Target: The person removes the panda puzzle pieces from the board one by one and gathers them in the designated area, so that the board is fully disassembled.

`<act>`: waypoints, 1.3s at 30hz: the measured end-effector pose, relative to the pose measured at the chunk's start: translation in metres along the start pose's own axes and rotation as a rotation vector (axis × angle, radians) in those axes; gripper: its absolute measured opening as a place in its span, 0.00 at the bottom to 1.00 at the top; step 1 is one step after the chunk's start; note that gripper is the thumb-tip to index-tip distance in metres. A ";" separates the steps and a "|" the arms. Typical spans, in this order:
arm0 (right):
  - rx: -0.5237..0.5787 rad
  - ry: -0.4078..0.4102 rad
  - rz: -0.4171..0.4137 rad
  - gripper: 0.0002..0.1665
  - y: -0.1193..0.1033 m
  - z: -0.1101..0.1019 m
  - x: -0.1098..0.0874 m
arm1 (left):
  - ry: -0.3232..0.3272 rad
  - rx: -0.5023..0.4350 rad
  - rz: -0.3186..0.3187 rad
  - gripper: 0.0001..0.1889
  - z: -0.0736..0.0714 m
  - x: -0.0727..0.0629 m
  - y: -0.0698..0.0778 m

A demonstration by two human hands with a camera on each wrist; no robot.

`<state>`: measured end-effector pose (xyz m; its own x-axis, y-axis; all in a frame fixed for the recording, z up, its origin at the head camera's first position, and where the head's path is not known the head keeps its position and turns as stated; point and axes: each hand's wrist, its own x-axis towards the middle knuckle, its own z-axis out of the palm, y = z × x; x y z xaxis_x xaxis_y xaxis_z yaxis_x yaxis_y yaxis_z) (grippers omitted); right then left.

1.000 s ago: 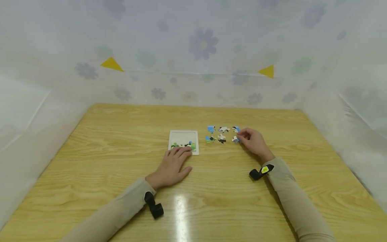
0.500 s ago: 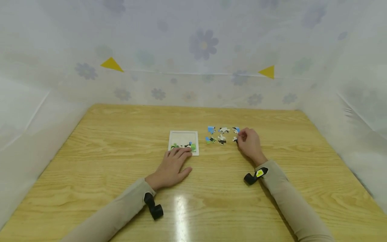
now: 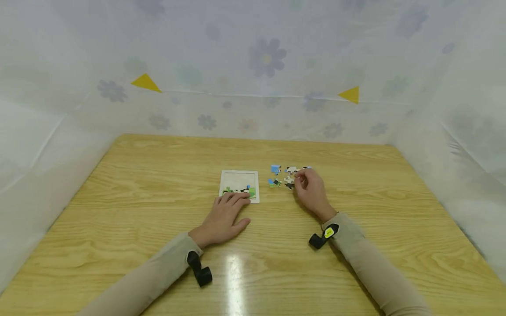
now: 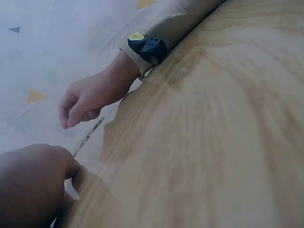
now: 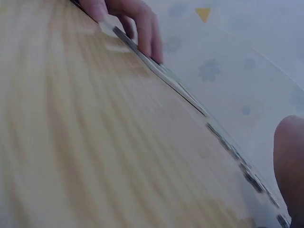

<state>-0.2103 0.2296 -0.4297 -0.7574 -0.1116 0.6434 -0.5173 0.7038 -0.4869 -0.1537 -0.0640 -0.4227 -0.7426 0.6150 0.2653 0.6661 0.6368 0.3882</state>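
Note:
My left hand (image 3: 223, 221) lies palm down with its fingers spread over the lower edge of a white puzzle frame (image 3: 257, 186). A strip of green, black and white picture (image 3: 252, 191) shows along the frame's bottom. To the right, my right hand (image 3: 314, 193) is bent at the fingers, thumb against index finger, beside a black-and-white puzzle piece (image 3: 289, 182). It appears to pinch another piece, which the fingers hide. In the left wrist view, the right hand (image 4: 97, 97) hangs above the table. The right wrist view has the left fingers at the frame (image 5: 173, 83).
More loose puzzle pieces lie flat: a blue one (image 3: 276, 169), a blue-green one (image 3: 274, 182), a white one (image 3: 291, 170) and a partly covered blue one (image 3: 308, 167). A flowered white curtain (image 3: 266, 109) stands behind the wooden table (image 3: 166, 175).
My right hand has moved left from the lower right piece towards the middle pieces, its fingers closer together. That piece no longer shows. My left hand has stayed on the frame.

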 end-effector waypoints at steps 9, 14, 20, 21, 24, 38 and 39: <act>-0.043 -0.290 -0.257 0.28 -0.037 0.029 0.000 | 0.014 -0.006 0.005 0.23 0.000 0.001 0.001; -0.043 -0.374 -0.323 0.37 -0.048 0.043 0.006 | 0.012 -0.005 0.007 0.23 -0.002 0.001 0.000; -0.082 -0.481 -0.311 0.37 -0.054 0.053 0.009 | -0.006 -0.018 -0.008 0.24 -0.001 0.001 0.001; -0.084 -0.487 -0.306 0.37 -0.055 0.053 0.009 | -0.009 -0.021 -0.013 0.24 -0.001 0.001 0.001; -0.069 -0.483 -0.308 0.36 -0.054 0.054 0.009 | -0.009 -0.031 -0.025 0.24 -0.001 0.001 0.002; -0.025 -0.463 -0.294 0.27 -0.051 0.052 0.009 | 0.026 -0.053 -0.013 0.22 0.001 0.005 0.002; -0.030 -0.470 -0.286 0.28 -0.051 0.052 0.008 | 0.026 -0.051 -0.008 0.22 0.001 0.005 0.002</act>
<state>-0.2106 0.1564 -0.4300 -0.6880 -0.5981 0.4110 -0.7225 0.6180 -0.3101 -0.1562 -0.0589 -0.4213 -0.7500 0.5969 0.2848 0.6561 0.6171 0.4344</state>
